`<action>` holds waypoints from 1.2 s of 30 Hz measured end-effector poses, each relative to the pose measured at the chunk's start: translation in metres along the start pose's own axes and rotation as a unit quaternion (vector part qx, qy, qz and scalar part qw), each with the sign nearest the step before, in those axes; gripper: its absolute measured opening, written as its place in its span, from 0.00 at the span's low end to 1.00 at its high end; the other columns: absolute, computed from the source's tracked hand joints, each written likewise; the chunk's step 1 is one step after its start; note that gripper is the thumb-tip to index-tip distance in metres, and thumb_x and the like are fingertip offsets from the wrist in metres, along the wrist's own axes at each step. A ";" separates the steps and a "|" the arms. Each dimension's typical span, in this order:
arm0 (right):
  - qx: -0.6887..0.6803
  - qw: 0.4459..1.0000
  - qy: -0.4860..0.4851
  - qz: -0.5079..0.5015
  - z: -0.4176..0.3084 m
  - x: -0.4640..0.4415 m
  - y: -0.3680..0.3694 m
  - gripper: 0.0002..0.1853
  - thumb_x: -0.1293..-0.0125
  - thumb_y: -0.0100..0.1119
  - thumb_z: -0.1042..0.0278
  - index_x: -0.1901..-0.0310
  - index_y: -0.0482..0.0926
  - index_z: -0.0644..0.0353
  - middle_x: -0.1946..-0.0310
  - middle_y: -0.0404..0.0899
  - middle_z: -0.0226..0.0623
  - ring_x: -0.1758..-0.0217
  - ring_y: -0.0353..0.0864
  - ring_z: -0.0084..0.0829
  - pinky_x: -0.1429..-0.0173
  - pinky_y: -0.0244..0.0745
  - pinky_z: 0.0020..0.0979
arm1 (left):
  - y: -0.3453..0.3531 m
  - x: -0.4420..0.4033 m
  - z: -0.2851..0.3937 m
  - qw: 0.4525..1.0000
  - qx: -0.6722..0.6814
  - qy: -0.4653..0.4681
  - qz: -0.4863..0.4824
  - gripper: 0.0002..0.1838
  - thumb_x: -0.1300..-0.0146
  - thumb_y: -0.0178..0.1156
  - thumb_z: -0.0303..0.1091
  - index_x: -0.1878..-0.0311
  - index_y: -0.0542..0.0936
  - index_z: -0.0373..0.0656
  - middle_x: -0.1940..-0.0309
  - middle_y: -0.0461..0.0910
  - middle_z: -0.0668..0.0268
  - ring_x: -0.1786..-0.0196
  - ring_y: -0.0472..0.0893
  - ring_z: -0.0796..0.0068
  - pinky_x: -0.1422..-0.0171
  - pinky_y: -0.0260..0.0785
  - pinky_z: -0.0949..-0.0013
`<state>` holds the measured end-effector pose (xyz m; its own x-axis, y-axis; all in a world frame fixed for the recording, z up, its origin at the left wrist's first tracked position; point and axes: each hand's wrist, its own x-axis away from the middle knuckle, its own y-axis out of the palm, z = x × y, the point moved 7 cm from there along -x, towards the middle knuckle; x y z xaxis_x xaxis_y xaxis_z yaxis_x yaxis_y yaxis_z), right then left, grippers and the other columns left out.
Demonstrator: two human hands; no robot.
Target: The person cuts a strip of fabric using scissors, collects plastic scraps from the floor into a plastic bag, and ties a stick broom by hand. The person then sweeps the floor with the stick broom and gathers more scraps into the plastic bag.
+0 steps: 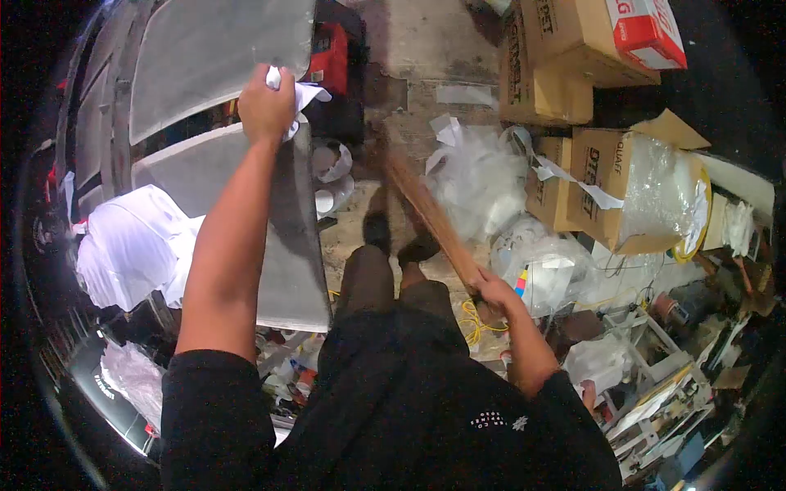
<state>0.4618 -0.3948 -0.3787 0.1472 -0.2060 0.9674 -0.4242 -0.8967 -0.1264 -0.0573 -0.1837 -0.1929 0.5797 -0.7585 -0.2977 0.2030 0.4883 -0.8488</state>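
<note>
My left hand [266, 106] is closed round a piece of white cloth [309, 96], above the gap between two flat grey panels [221, 61]. Lower right of centre, my right hand [497, 295] grips a long brown wooden piece [434, 217], which slants up and to the left over the floor; its far end is blurred. A larger white cloth [135, 245] lies bunched at the left, beside the lower grey panel [282, 237].
Cardboard boxes [602, 176] stand at the right, with a red and white box [647, 33] on top. Clear plastic bags [483, 180] and yellow cord [473, 326] lie on the floor. A red object [330, 57] sits beyond the panels. Metal frames [655, 352] are at lower right.
</note>
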 end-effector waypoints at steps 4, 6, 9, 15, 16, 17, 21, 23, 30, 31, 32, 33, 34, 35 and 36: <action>0.111 0.993 0.037 0.012 -0.002 0.124 -0.024 0.36 0.38 0.45 0.40 0.31 0.49 0.40 0.46 0.70 0.58 0.44 0.71 0.53 0.41 0.66 0.42 | -0.003 0.001 -0.001 1.000 -0.009 -0.018 -0.012 0.18 0.45 0.54 0.47 0.64 0.77 0.41 0.72 0.79 0.49 0.65 0.78 0.47 0.60 0.68 0.52; 0.041 0.994 -0.089 0.046 -0.005 0.143 -0.021 0.37 0.39 0.45 0.38 0.31 0.48 0.40 0.51 0.73 0.60 0.48 0.72 0.57 0.45 0.68 0.45 | -0.001 0.002 -0.001 0.999 -0.017 -0.020 -0.019 0.19 0.45 0.54 0.48 0.61 0.77 0.41 0.71 0.79 0.49 0.65 0.78 0.47 0.59 0.68 0.53; 0.095 0.994 -0.039 0.024 -0.044 0.124 -0.015 0.34 0.39 0.46 0.42 0.32 0.53 0.42 0.55 0.75 0.60 0.50 0.73 0.58 0.47 0.69 0.48 | -0.003 0.003 -0.001 0.999 -0.030 -0.025 -0.002 0.20 0.44 0.53 0.49 0.59 0.78 0.42 0.69 0.79 0.49 0.64 0.78 0.46 0.58 0.68 0.52; 0.258 0.962 -0.054 0.074 -0.089 -0.006 -0.020 0.30 0.42 0.48 0.44 0.38 0.64 0.41 0.59 0.78 0.50 0.54 0.77 0.52 0.49 0.70 0.45 | -0.005 0.005 0.005 0.999 -0.043 -0.011 0.016 0.20 0.44 0.53 0.48 0.59 0.77 0.41 0.68 0.79 0.47 0.62 0.78 0.46 0.56 0.68 0.52; 0.301 0.952 -0.006 0.058 -0.083 -0.011 -0.021 0.29 0.42 0.47 0.44 0.38 0.64 0.41 0.58 0.78 0.49 0.54 0.77 0.51 0.49 0.71 0.45 | -0.005 0.005 0.005 0.999 -0.041 -0.008 0.011 0.20 0.44 0.53 0.48 0.59 0.77 0.41 0.68 0.79 0.47 0.62 0.78 0.46 0.56 0.68 0.52; 0.300 0.952 -0.002 0.058 -0.076 -0.007 -0.022 0.29 0.42 0.47 0.44 0.38 0.64 0.41 0.58 0.78 0.49 0.54 0.77 0.51 0.49 0.71 0.45 | -0.003 0.004 0.004 0.999 -0.031 -0.021 -0.012 0.19 0.44 0.53 0.48 0.59 0.77 0.41 0.68 0.79 0.47 0.62 0.78 0.46 0.56 0.67 0.52; 0.146 0.979 0.081 0.114 -0.015 0.039 -0.048 0.31 0.42 0.48 0.44 0.35 0.60 0.37 0.52 0.75 0.51 0.49 0.75 0.49 0.45 0.69 0.43 | -0.003 0.002 0.002 1.000 -0.016 -0.003 -0.007 0.19 0.44 0.53 0.47 0.59 0.77 0.41 0.68 0.79 0.46 0.62 0.77 0.46 0.57 0.67 0.51; 0.173 0.976 0.096 0.094 0.024 0.068 -0.042 0.32 0.42 0.47 0.44 0.34 0.59 0.37 0.49 0.73 0.52 0.46 0.73 0.50 0.42 0.67 0.41 | -0.006 0.002 0.005 1.000 -0.021 -0.010 -0.012 0.19 0.43 0.53 0.47 0.59 0.77 0.41 0.68 0.79 0.47 0.62 0.78 0.45 0.57 0.67 0.51; -0.008 0.991 0.016 0.133 -0.024 0.162 -0.050 0.33 0.40 0.50 0.45 0.34 0.56 0.43 0.50 0.72 0.59 0.47 0.72 0.55 0.44 0.67 0.44 | -0.006 0.004 0.011 0.999 -0.048 0.009 0.013 0.19 0.43 0.53 0.47 0.59 0.77 0.41 0.68 0.79 0.48 0.63 0.78 0.45 0.58 0.68 0.52; -0.019 0.986 -0.007 0.165 -0.043 0.148 -0.057 0.31 0.39 0.48 0.44 0.36 0.61 0.47 0.54 0.72 0.64 0.50 0.72 0.58 0.47 0.69 0.47 | -0.004 0.005 0.009 0.999 -0.043 -0.004 0.003 0.19 0.43 0.53 0.47 0.59 0.77 0.41 0.68 0.79 0.48 0.63 0.78 0.45 0.58 0.68 0.52; 0.020 0.980 -0.082 0.180 -0.072 0.128 -0.065 0.31 0.38 0.47 0.47 0.34 0.58 0.46 0.51 0.72 0.60 0.48 0.72 0.57 0.46 0.68 0.46 | -0.004 0.006 0.008 0.997 -0.057 0.025 0.036 0.18 0.43 0.53 0.46 0.60 0.77 0.41 0.68 0.79 0.47 0.63 0.78 0.45 0.59 0.68 0.52; 0.060 0.967 -0.155 0.195 -0.099 0.102 -0.075 0.32 0.37 0.47 0.50 0.33 0.54 0.46 0.47 0.71 0.56 0.47 0.71 0.56 0.45 0.68 0.45 | -0.004 0.006 0.011 0.998 -0.049 0.024 0.026 0.17 0.42 0.53 0.45 0.60 0.76 0.40 0.69 0.78 0.47 0.64 0.78 0.45 0.60 0.67 0.53; 0.019 0.958 -0.185 0.218 -0.101 0.041 -0.078 0.30 0.35 0.44 0.52 0.33 0.55 0.49 0.49 0.72 0.55 0.48 0.71 0.56 0.47 0.68 0.47 | -0.005 0.007 0.014 0.999 -0.042 0.023 0.017 0.16 0.42 0.52 0.44 0.61 0.76 0.40 0.69 0.78 0.47 0.64 0.77 0.45 0.60 0.67 0.53; -0.005 0.964 -0.134 0.228 -0.112 0.003 -0.090 0.29 0.36 0.44 0.53 0.34 0.55 0.50 0.50 0.72 0.56 0.49 0.72 0.56 0.47 0.68 0.47 | -0.005 0.009 0.016 0.999 -0.033 0.023 0.007 0.16 0.42 0.52 0.44 0.62 0.76 0.40 0.69 0.78 0.47 0.64 0.77 0.45 0.60 0.67 0.54; -0.030 0.967 -0.083 0.238 -0.123 -0.033 -0.103 0.29 0.36 0.44 0.54 0.35 0.56 0.51 0.51 0.73 0.56 0.50 0.73 0.55 0.46 0.68 0.47 | -0.005 0.008 0.017 1.000 -0.024 0.021 0.000 0.16 0.42 0.52 0.43 0.63 0.75 0.39 0.70 0.78 0.47 0.65 0.77 0.45 0.61 0.67 0.54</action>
<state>0.3902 -0.2476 -0.3708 0.0615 -0.6549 0.7532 -0.5294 -0.6612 -0.5316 -0.0404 -0.1850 -0.1837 0.5467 -0.7761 -0.3144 0.1644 0.4676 -0.8685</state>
